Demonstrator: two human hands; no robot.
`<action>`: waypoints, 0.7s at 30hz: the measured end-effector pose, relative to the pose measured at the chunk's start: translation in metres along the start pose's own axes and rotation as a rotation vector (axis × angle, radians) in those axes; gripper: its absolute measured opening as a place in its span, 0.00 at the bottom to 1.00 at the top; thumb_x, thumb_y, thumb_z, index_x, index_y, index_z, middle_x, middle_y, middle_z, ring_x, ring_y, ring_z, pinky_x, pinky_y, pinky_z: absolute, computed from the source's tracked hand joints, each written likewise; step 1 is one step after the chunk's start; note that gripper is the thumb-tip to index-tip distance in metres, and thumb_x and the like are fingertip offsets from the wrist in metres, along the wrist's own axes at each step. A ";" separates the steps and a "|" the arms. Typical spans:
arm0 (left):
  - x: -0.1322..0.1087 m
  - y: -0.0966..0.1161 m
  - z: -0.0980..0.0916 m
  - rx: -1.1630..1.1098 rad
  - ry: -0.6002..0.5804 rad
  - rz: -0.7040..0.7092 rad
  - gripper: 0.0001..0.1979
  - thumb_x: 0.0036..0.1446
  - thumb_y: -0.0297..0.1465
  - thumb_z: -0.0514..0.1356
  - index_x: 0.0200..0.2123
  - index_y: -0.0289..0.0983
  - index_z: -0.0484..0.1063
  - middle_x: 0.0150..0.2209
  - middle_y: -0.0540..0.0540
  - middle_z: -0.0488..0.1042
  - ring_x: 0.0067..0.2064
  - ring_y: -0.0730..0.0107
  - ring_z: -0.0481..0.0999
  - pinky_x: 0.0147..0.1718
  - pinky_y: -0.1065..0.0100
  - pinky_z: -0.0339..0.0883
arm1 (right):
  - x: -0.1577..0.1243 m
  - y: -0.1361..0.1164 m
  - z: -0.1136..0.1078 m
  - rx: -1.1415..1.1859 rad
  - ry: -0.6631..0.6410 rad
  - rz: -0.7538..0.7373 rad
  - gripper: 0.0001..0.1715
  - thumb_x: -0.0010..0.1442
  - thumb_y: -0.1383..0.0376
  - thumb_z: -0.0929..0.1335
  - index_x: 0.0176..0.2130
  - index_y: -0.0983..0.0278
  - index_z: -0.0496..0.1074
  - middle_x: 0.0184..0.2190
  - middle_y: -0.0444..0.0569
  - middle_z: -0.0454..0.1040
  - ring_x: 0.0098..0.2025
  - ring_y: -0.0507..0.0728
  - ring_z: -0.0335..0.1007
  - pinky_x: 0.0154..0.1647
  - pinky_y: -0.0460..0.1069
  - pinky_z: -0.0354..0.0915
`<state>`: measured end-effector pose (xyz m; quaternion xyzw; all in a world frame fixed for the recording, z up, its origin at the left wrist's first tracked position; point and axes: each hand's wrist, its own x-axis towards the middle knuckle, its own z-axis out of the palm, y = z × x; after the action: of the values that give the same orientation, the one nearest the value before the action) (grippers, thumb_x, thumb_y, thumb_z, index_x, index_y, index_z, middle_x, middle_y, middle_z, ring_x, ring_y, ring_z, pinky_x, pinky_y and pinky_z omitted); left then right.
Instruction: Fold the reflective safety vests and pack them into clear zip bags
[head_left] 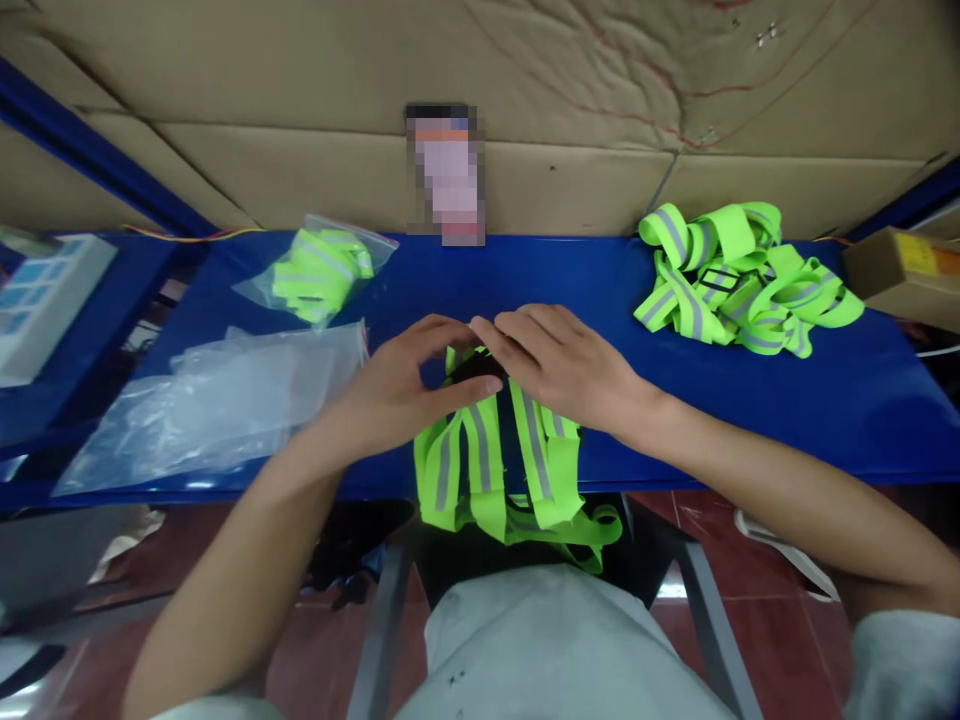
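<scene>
A neon-yellow reflective strap harness (pixel 487 470) with grey stripes lies on the blue table (pixel 825 400) and hangs over its front edge. My left hand (pixel 405 385) pinches the harness's upper end, thumb underneath and fingers curled over it. My right hand (pixel 562 360) presses down on the same end, fingers together and meeting the left fingertips. A dark buckle or strap part shows between the two hands.
A pile of several more reflective harnesses (pixel 735 280) lies at the back right. A bagged harness (pixel 319 270) sits at the back left, above a stack of clear plastic bags (pixel 217 400). Cardboard (pixel 525 90) lines the wall behind; a cardboard box (pixel 907 275) stands far right.
</scene>
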<state>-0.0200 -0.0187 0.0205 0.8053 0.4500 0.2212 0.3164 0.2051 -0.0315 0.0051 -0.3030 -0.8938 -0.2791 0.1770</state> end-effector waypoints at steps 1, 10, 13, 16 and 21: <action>0.003 0.005 -0.001 -0.014 -0.025 -0.014 0.22 0.58 0.49 0.65 0.50 0.43 0.76 0.53 0.45 0.76 0.53 0.59 0.76 0.55 0.56 0.71 | -0.004 0.003 -0.004 -0.003 -0.002 0.019 0.24 0.74 0.75 0.55 0.64 0.76 0.65 0.50 0.58 0.75 0.51 0.62 0.68 0.50 0.56 0.64; 0.000 0.040 0.028 0.105 0.125 0.015 0.14 0.54 0.40 0.65 0.43 0.40 0.75 0.49 0.43 0.75 0.52 0.55 0.75 0.55 0.52 0.68 | -0.036 0.001 -0.027 0.140 -0.072 0.161 0.24 0.73 0.74 0.57 0.63 0.70 0.68 0.50 0.60 0.75 0.47 0.63 0.68 0.44 0.58 0.63; 0.003 0.042 0.038 0.121 0.102 0.020 0.16 0.55 0.39 0.65 0.44 0.39 0.74 0.50 0.43 0.74 0.54 0.54 0.74 0.57 0.50 0.65 | -0.047 -0.001 -0.026 0.096 -0.043 0.174 0.24 0.72 0.74 0.59 0.63 0.69 0.69 0.52 0.60 0.76 0.46 0.63 0.67 0.43 0.57 0.62; 0.006 0.042 0.047 0.157 0.074 0.047 0.18 0.56 0.40 0.66 0.48 0.39 0.73 0.52 0.43 0.73 0.56 0.53 0.72 0.57 0.49 0.64 | -0.059 0.000 -0.022 0.030 0.010 0.170 0.24 0.72 0.73 0.60 0.63 0.67 0.70 0.51 0.58 0.77 0.43 0.61 0.68 0.41 0.56 0.61; 0.006 0.044 0.059 0.349 0.111 0.090 0.20 0.59 0.42 0.65 0.51 0.40 0.72 0.55 0.41 0.72 0.56 0.51 0.71 0.52 0.51 0.62 | -0.076 0.005 -0.011 0.004 0.101 0.161 0.22 0.71 0.73 0.63 0.61 0.68 0.71 0.46 0.55 0.80 0.38 0.58 0.68 0.37 0.54 0.59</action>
<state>0.0464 -0.0490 0.0104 0.8539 0.4617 0.1977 0.1365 0.2674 -0.0685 -0.0209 -0.3590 -0.8571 -0.2771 0.2444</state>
